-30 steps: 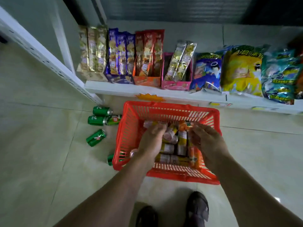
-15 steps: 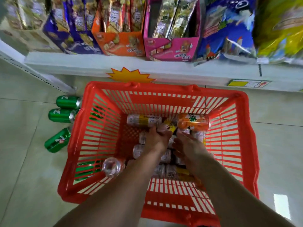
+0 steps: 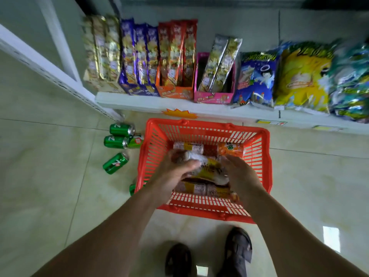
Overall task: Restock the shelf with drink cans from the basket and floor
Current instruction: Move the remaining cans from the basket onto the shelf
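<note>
Two hands, left hand (image 3: pixel 171 172) and right hand (image 3: pixel 239 174), gripping blurred cans (image 3: pixel 207 168) between them, above red basket (image 3: pixel 265 168)

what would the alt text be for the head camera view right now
Both hands, left hand and right hand, lift a yellow-labelled can from a red basket on the floor, below a snack shelf; green cans lie left.
</note>
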